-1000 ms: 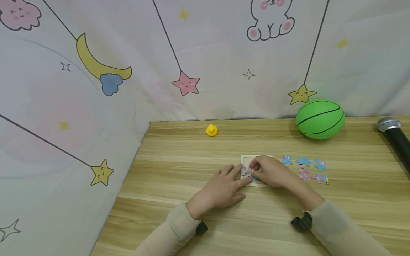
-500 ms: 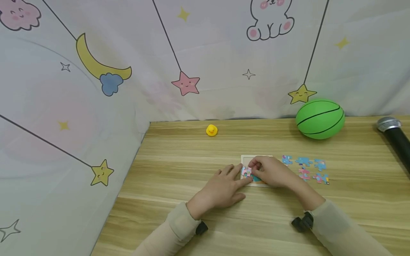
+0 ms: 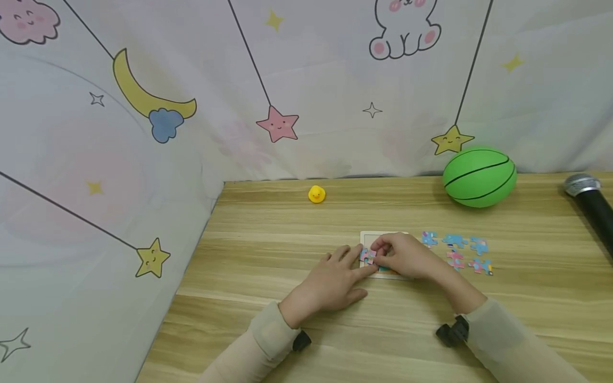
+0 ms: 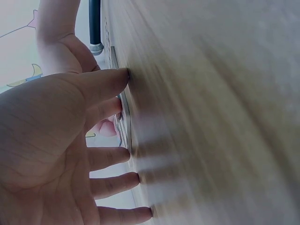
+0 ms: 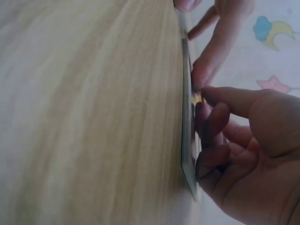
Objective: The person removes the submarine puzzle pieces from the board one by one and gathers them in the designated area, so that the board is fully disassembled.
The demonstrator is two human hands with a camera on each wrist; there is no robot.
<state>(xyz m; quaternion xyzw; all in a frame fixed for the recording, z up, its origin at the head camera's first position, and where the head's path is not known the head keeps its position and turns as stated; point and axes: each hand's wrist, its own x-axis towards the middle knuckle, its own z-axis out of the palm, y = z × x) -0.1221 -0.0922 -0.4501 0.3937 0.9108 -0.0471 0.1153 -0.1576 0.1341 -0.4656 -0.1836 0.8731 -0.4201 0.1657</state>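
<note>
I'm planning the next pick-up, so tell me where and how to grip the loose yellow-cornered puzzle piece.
Probably best pinched across opposite edges, from above and the near side: the yellow-cornered puzzle piece lies flat on the table, with no handle. The pink piece sits just left of it, while its near side has no neighbour.

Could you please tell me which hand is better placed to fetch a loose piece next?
Probably the right hand, once it releases the pinched piece: it is nearer the loose pieces, which lie right of the tray, while the left hand reaches over the tray's left side.
</note>
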